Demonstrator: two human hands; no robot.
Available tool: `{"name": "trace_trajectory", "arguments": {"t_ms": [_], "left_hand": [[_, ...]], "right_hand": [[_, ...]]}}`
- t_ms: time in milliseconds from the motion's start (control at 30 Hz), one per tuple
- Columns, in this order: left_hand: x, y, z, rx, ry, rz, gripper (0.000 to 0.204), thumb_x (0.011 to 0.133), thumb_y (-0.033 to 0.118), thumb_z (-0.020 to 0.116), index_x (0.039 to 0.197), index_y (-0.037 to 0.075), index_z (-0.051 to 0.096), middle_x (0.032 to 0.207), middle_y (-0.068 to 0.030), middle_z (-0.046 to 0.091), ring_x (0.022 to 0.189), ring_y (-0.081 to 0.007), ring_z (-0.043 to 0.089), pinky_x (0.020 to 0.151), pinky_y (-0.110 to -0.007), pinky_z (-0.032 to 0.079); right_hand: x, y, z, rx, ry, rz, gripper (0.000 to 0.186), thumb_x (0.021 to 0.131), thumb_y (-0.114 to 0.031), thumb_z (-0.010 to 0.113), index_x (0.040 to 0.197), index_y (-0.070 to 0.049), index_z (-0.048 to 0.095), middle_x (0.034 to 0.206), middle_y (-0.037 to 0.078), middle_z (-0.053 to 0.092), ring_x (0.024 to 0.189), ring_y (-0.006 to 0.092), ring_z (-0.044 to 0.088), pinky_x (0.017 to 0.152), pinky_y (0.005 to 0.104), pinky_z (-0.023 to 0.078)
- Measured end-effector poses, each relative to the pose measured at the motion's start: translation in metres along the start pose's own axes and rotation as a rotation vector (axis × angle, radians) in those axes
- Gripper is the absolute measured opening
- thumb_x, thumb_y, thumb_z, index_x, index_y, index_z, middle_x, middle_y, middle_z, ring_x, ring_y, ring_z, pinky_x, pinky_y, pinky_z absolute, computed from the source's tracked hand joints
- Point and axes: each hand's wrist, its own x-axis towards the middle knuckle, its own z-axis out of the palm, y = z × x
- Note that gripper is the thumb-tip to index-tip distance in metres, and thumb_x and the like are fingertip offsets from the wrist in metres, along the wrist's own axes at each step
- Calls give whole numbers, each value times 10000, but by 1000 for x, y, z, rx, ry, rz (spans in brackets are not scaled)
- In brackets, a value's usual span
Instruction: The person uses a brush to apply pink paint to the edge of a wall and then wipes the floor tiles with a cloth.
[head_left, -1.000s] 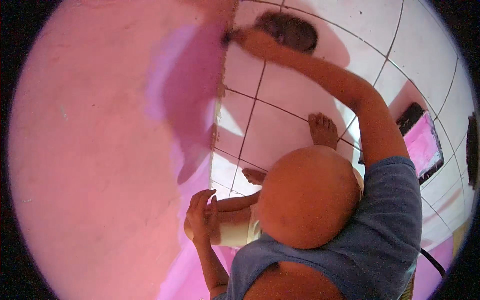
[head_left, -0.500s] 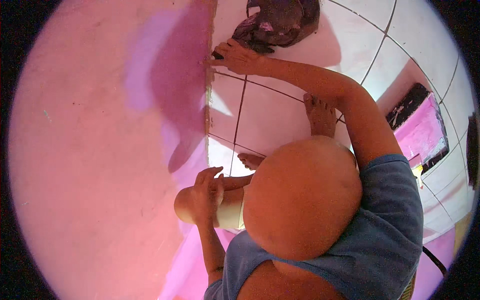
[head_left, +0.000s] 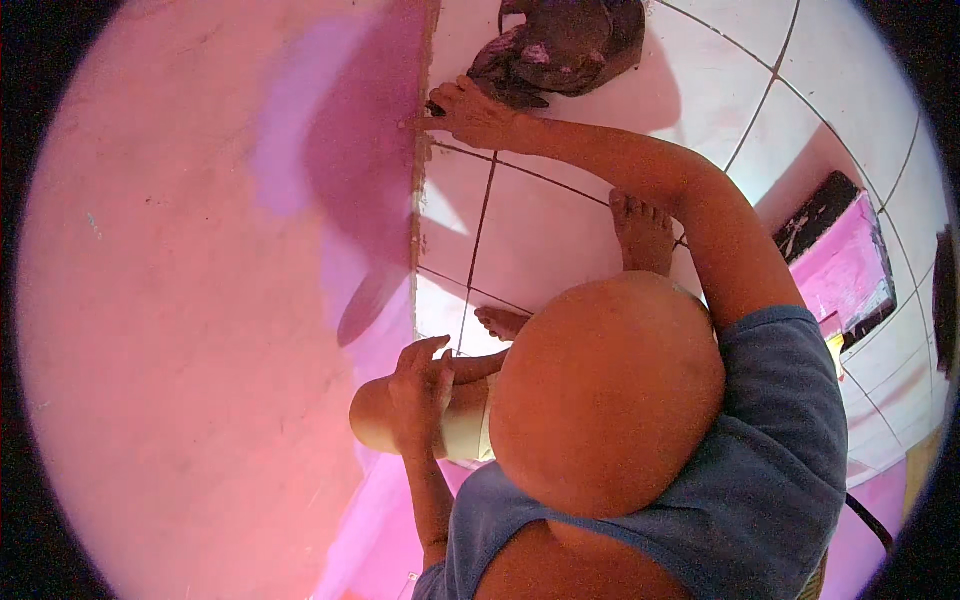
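My right hand (head_left: 475,115) reaches across to the foot of a pink wall (head_left: 180,300), where the wall meets the tiled floor. Its fingers are closed around a small dark object (head_left: 436,108), mostly hidden, whose kind I cannot make out. One finger points toward the wall edge. My left hand (head_left: 422,385) rests over my left knee (head_left: 372,415), fingers loosely bent and apart, with nothing visible in it. Darker purplish-pink patches and my arm's shadow lie on the wall beside both hands.
A crumpled black plastic bag (head_left: 570,50) lies on the floor just beyond my right hand. To the right is a black tray (head_left: 815,215) coated with pink paint, with a yellow-and-white item (head_left: 836,350) at its near end. My bent right knee (head_left: 605,395) fills the middle.
Almost nothing differs. My left hand has shifted very slightly to the right over the knee, and my right hand stays at the wall's foot.
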Motion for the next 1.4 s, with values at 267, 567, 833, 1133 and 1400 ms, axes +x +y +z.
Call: {"name": "trace_trajectory", "arguments": {"t_ms": [267, 567, 833, 1133, 1400], "left_hand": [[1, -8, 2, 23, -5, 41, 247, 832, 143, 635, 1076, 104, 629, 1072, -133, 615, 986, -324, 598, 827, -414, 493], [-5, 0, 6, -28, 7, 51, 246, 832, 110, 625, 1077, 85, 622, 1077, -140, 615, 987, -325, 599, 840, -408, 487], [-4, -26, 19, -66, 8, 117, 241, 835, 111, 630, 1073, 75, 622, 1069, -146, 619, 984, -323, 602, 853, -411, 479], [-14, -23, 19, -116, 78, 4, 221, 833, 89, 623, 1052, 62, 625, 1039, -141, 631, 981, -306, 596, 846, -398, 479], [-9, -24, 17, -102, 15, -49, 208, 844, 96, 609, 1044, 40, 615, 1025, -136, 638, 987, -318, 591, 840, -414, 471]], "right_hand": [[0, 1, 16, -17, -12, -13, 570, 871, -159, 533, 1401, -305, 383, 1166, 108, 508, 1121, 248, 446, 897, 426, 326], [-17, 13, -24, 87, -32, -55, 450, 798, -148, 594, 1236, -82, 516, 1198, 121, 492, 1142, 251, 448, 955, 388, 353], [-8, 13, -6, 310, 114, 15, 353, 819, -84, 522, 1169, -52, 563, 1176, 143, 521, 1030, 312, 560, 861, 367, 504], [13, -16, 22, 366, 104, -11, 417, 833, -129, 519, 1249, -118, 545, 1199, 140, 516, 1120, 291, 529, 875, 362, 507], [17, -17, 29, 72, 246, -9, 440, 795, -195, 558, 1225, -103, 561, 1219, 125, 512, 1074, 262, 535, 846, 338, 493]]}}
